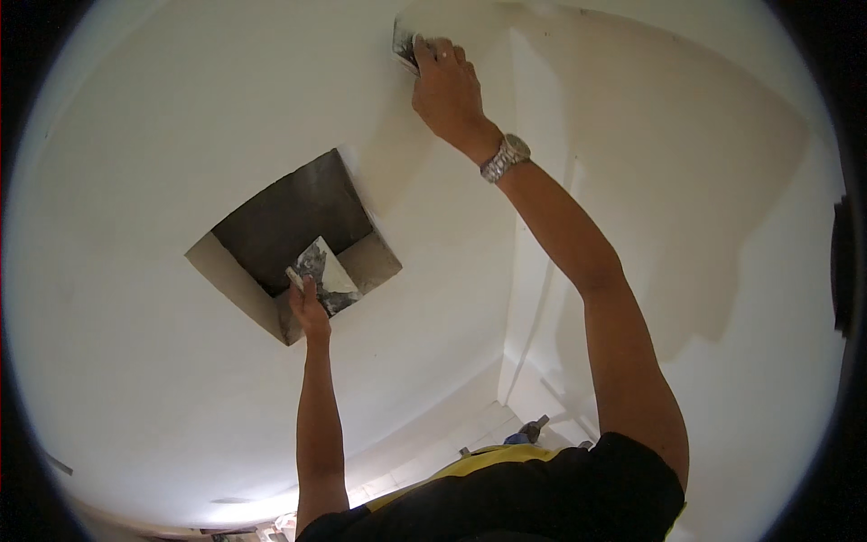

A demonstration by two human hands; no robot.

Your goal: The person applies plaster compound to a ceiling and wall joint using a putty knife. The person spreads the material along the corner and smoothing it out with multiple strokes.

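Note:
Up at the top of the head view, my right hand (pixel 442 90) grips a scraper (pixel 404 43) with grey-white residue, held on or close to the white plastered surface (pixel 153 117). A metal watch (pixel 506 158) is on that wrist. My left hand (pixel 309 307) holds a wide flat blade (pixel 330 280) smeared with pale and grey compound, in front of a square recess (pixel 284 203) with a dark inside and lighter sides. The fingers of both hands are closed around their tools.
An adjoining white wall (pixel 677 181) with shadows is on the right, with a dark object (pixel 840 262) at the rim. Below are a pale tiled band (pixel 483 420), some small dark and blue objects (pixel 528 432) and, along the lower edge, my black and yellow shirt (pixel 488 501).

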